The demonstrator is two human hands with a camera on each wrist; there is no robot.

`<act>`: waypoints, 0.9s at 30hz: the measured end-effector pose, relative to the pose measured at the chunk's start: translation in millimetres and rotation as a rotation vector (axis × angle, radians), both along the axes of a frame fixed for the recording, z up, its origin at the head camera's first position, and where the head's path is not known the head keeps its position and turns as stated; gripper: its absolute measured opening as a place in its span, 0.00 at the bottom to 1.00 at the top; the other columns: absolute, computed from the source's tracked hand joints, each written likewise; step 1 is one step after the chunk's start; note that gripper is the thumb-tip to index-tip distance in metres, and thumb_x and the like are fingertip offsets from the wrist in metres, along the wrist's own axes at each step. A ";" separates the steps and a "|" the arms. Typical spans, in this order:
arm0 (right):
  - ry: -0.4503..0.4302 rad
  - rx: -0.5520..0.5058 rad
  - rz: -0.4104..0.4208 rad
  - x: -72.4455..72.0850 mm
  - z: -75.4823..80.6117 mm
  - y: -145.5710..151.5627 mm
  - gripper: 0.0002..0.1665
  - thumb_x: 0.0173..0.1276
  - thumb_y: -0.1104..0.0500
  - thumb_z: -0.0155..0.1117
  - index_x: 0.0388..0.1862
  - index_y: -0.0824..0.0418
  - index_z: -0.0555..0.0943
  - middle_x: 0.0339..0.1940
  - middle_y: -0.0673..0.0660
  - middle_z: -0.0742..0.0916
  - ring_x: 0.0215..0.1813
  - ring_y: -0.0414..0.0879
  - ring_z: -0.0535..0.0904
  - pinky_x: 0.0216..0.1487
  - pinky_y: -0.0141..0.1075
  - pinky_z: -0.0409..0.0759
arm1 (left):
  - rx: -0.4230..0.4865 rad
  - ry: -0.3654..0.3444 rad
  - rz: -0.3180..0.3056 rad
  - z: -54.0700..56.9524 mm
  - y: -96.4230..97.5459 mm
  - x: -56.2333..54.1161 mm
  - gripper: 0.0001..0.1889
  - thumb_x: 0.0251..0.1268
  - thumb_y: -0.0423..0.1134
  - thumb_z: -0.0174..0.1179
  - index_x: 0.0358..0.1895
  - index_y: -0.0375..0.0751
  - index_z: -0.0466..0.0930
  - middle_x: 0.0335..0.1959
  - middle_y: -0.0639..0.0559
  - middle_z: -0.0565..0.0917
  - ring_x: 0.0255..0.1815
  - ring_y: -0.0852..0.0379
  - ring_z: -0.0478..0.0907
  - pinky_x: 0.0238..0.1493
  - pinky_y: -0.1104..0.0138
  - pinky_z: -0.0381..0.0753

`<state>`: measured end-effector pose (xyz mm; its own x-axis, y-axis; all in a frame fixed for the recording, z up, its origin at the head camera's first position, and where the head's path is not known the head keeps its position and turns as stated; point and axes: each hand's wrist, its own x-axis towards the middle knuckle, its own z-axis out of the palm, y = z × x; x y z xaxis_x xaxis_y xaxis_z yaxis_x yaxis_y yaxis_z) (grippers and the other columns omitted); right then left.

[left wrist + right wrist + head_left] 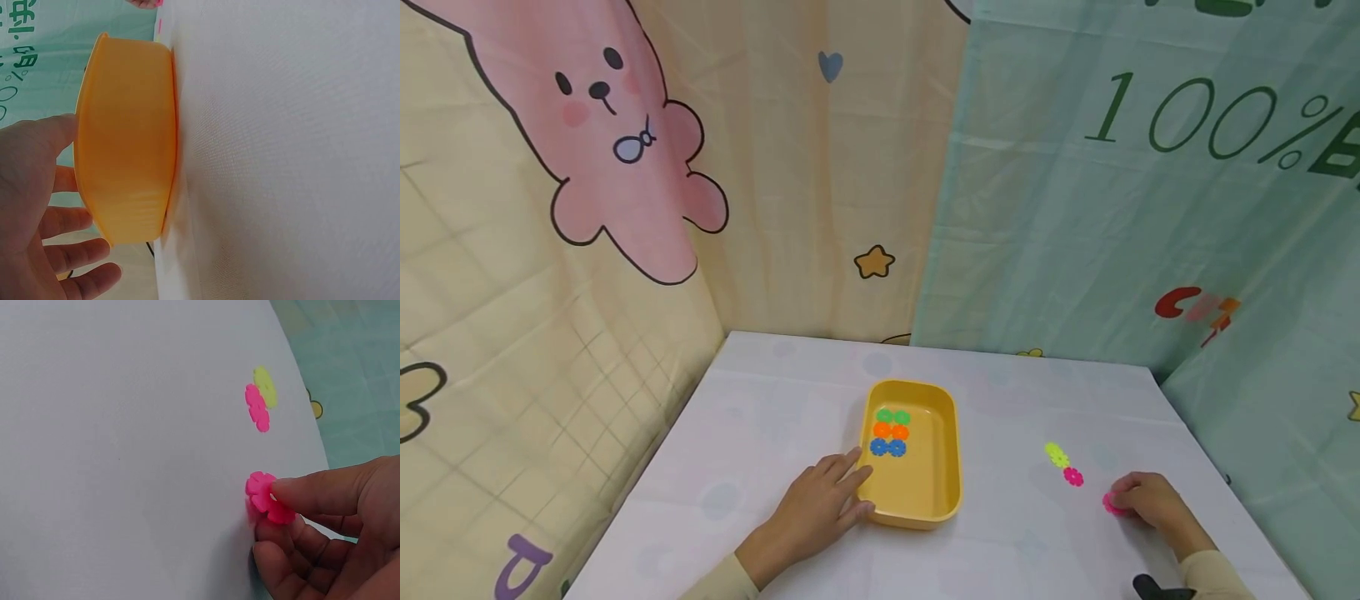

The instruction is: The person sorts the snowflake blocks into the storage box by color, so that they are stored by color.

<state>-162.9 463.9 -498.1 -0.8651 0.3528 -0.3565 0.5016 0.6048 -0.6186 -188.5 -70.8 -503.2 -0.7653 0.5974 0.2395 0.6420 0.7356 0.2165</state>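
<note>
Between thumb and fingers, my right hand (1153, 508) pinches a pink flower-shaped plastic piece (265, 497), close over the white table. Beyond it lie another pink flower piece (1073, 477) and a yellow-green one (1057, 454), side by side. My left hand (820, 508) rests at the near left side of a yellow tray (951, 467), its fingers spread and fairly straight. In the left wrist view, the thumb and fingertips are right at the tray's rim (78, 150). Inside the tray sit pairs of flower pieces: green (893, 416), orange (891, 431) and blue (887, 448).
A white tablecloth (760, 417) with faint dots covers the table. Printed curtains (820, 167) hang behind and along both sides. Beside the right sleeve, a black object (1157, 588) shows at the bottom edge of the head view.
</note>
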 end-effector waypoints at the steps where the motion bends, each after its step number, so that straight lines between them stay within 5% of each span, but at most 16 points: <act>1: -0.003 -0.038 -0.017 -1.4 -0.8 0.1 0.10 0.67 0.64 0.67 0.41 0.71 0.80 0.31 0.56 0.84 0.34 0.48 0.79 0.35 0.37 0.81 | 0.002 0.003 -0.003 -0.1 -0.1 -0.1 0.29 0.74 0.63 0.53 0.69 0.50 0.77 0.75 0.47 0.71 0.68 0.48 0.73 0.59 0.50 0.80; 11: 0.057 -0.264 -0.066 -13.7 13.3 -20.6 0.18 0.72 0.61 0.66 0.53 0.75 0.81 0.35 0.53 0.88 0.34 0.46 0.82 0.38 0.37 0.86 | 0.015 0.028 -0.006 -0.8 0.2 -0.2 0.29 0.74 0.63 0.53 0.68 0.50 0.78 0.74 0.46 0.72 0.67 0.48 0.74 0.57 0.51 0.81; 27: 0.162 -0.396 0.007 -39.3 42.0 -72.2 0.29 0.74 0.56 0.66 0.64 0.76 0.73 0.42 0.57 0.87 0.42 0.51 0.86 0.43 0.37 0.88 | 0.014 -0.001 0.002 -1.6 1.0 -0.7 0.29 0.74 0.63 0.54 0.68 0.50 0.78 0.74 0.47 0.72 0.67 0.48 0.73 0.57 0.49 0.80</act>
